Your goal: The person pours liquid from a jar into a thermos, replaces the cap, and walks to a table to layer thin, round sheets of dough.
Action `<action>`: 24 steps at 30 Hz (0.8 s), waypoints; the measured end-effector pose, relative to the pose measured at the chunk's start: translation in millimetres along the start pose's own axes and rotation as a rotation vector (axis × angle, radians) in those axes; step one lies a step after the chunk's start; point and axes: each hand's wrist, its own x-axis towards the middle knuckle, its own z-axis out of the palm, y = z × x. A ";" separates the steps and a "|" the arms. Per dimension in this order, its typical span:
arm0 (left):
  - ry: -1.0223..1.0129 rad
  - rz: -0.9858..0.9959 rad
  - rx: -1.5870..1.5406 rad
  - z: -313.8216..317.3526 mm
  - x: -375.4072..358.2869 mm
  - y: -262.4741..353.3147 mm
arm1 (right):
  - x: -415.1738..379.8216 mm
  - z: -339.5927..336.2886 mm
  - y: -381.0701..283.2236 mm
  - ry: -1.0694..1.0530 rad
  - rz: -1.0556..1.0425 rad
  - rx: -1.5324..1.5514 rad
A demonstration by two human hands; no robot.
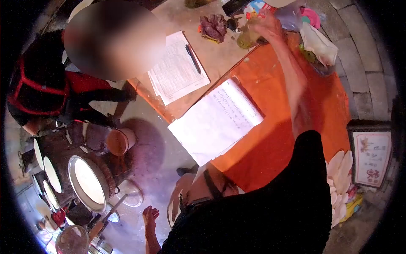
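My right arm stretches across the table to its far right side. My right hand (267, 28) is blurred there, over a brownish-green object (246, 40) and other small items; whether it grips any of them I cannot make out. A crumpled dark purple item (213, 28) lies to the left of that hand. My left hand (150, 215) hangs low beside my lap, its fingers loosely apart with nothing in them. An open notepad (215, 122) with handwriting lies on the table before me. Beyond it are printed sheets (175, 70) with a dark pen (193, 59) on top.
An orange cloth (270, 97) covers the near part of the table. Another person (42, 84) in black and red is at the left. Below that person are a bucket (119, 142) and a large white-filled basin (88, 184). A framed picture (371, 158) stands at the right.
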 end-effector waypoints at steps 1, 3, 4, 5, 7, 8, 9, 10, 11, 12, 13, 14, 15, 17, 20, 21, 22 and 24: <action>-0.010 0.005 -0.010 4.6 0.9 3.7 | -0.2 -2.3 1.0 -0.016 0.019 0.037; -0.049 0.037 0.009 10.5 1.2 11.5 | -7.3 -5.7 4.4 0.018 -0.016 0.092; -0.061 0.059 0.027 8.5 8.0 10.9 | -15.8 -9.9 0.2 0.068 -0.069 0.110; -0.075 0.080 0.046 5.6 11.0 12.1 | -26.9 -17.9 -7.7 0.118 -0.122 0.124; -0.135 0.158 0.083 19.3 10.0 33.1 | -76.7 -54.2 -52.5 0.232 -0.119 0.215; -0.161 0.219 0.153 31.4 9.3 47.7 | -112.3 -66.5 -68.3 0.302 -0.187 0.366; -0.189 0.280 0.225 42.7 10.8 63.2 | -158.9 -77.8 -83.2 0.230 -0.096 0.379; -0.248 0.458 0.409 52.6 20.7 76.9 | -207.9 -84.6 -96.1 0.163 -0.005 0.391; -0.311 0.638 0.593 66.0 32.6 92.1 | -261.3 -83.7 -101.6 0.077 0.060 0.429; -0.359 0.779 0.723 89.7 29.9 119.2 | -325.6 -73.5 -104.6 -0.071 0.130 0.489; -0.410 0.918 0.850 119.3 13.5 149.7 | -389.0 -61.2 -106.9 -0.239 0.196 0.521; -0.456 0.933 0.788 150.8 -14.3 174.4 | -453.5 -51.5 -115.0 -0.389 0.279 0.578; -0.504 0.949 0.725 181.9 -48.6 198.4 | -505.8 -48.8 -129.5 -0.540 0.331 0.340; -0.738 0.936 0.736 222.1 -116.6 237.2 | -599.8 -66.1 -161.0 -0.411 0.309 0.555; -1.447 1.420 0.584 265.2 -224.0 249.9 | -742.2 -86.0 -200.0 -0.552 0.727 0.459; -1.691 1.520 0.576 268.2 -255.9 241.0 | -775.4 -96.4 -215.5 -0.584 0.774 0.380; -1.964 1.574 0.556 271.0 -288.0 231.7 | -800.9 -105.1 -229.9 -0.626 0.818 0.308; -2.306 1.546 0.889 260.6 -360.5 218.8 | -879.4 -82.4 -248.4 -0.810 0.677 -0.006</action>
